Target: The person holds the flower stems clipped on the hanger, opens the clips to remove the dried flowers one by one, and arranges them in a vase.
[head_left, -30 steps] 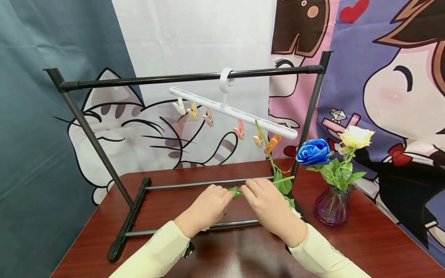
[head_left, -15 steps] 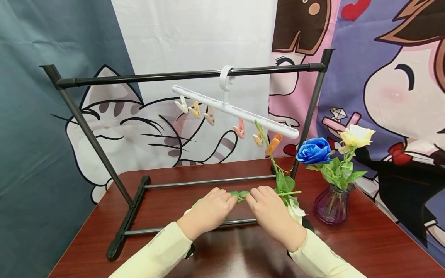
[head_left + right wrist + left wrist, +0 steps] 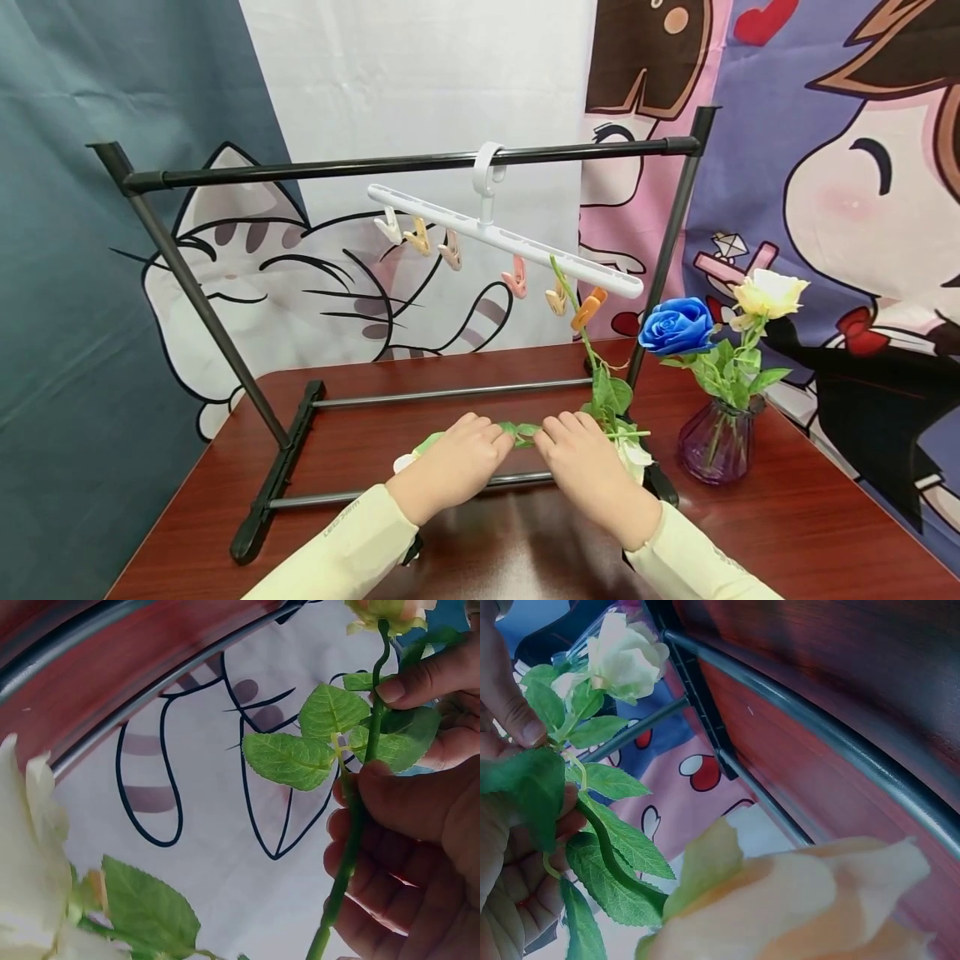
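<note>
My left hand (image 3: 457, 458) and right hand (image 3: 588, 467) grip the green stem (image 3: 347, 862) of one artificial rose, side by side, with leaves (image 3: 520, 433) showing between them. Its pale peach bloom (image 3: 795, 904) lies on the left hand's outer side, mostly hidden behind that wrist in the head view. The cut end of the stem sticks out right of the right hand. Close beyond the right hand, a white rose (image 3: 635, 458) hangs upside down, its stem pinched in an orange clip (image 3: 588, 309) on the white hanger (image 3: 517, 243).
The hanger hooks over the top bar of a black rack (image 3: 330, 168), tilting down to the right. Several pastel clips, one a pink clip (image 3: 515, 277), dangle from it. At right, a purple glass vase (image 3: 716, 446) holds a blue rose (image 3: 677, 326) and a pale yellow rose (image 3: 768, 293).
Both hands have come down slightly with the rose between them. The stem's cut end has dropped, and the bloom now shows beside the left wrist.
</note>
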`<action>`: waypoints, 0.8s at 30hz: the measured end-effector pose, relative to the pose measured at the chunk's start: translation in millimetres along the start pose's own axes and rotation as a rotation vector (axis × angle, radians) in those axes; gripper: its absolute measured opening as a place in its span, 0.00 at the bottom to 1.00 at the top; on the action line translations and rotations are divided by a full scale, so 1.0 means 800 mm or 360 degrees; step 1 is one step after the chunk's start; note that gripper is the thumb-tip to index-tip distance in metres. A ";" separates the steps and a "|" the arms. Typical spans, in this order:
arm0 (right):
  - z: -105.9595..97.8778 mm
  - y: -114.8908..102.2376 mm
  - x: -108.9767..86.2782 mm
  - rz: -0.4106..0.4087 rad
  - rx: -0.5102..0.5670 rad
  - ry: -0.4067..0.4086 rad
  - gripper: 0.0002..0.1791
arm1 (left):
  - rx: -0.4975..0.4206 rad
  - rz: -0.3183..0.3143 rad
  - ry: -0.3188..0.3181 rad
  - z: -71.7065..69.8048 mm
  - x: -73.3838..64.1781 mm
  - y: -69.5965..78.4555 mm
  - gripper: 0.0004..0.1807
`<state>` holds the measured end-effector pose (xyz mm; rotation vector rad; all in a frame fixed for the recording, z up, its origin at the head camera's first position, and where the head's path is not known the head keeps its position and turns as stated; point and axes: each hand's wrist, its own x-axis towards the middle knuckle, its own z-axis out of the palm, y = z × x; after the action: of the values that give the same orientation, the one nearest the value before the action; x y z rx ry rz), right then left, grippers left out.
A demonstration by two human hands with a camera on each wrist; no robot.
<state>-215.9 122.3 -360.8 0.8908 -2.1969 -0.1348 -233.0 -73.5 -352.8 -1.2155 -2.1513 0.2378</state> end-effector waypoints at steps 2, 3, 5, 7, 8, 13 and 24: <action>0.000 0.000 -0.001 0.0008 -0.0012 -0.0019 0.03 | 0.0003 0.0002 0.0008 0.001 0.000 0.001 0.05; 0.001 0.000 -0.002 0.0012 -0.0018 -0.0026 0.03 | 0.0002 0.0003 0.0013 0.001 0.000 0.001 0.04; 0.001 0.000 -0.002 0.0019 -0.0019 -0.0035 0.04 | 0.0000 0.0007 0.0022 0.002 0.000 0.001 0.04; 0.001 0.001 -0.003 0.0028 0.0002 -0.0038 0.05 | -0.0012 0.0005 0.0036 0.003 0.000 0.001 0.04; 0.001 0.002 -0.004 0.0034 0.0014 -0.0035 0.06 | -0.0022 0.0002 0.0050 0.003 0.001 0.001 0.04; -0.002 0.006 -0.005 0.0051 0.0062 0.0014 0.07 | -0.0118 -0.0025 0.0132 0.005 0.001 -0.003 0.05; -0.013 0.026 -0.017 0.0096 0.0131 0.0169 0.05 | -0.0506 -0.0181 0.0257 -0.009 -0.001 -0.015 0.14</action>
<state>-214.4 148.2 -354.3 0.8559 -2.1402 0.0316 -236.7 -82.0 -342.6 -1.2307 -2.1601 -0.2527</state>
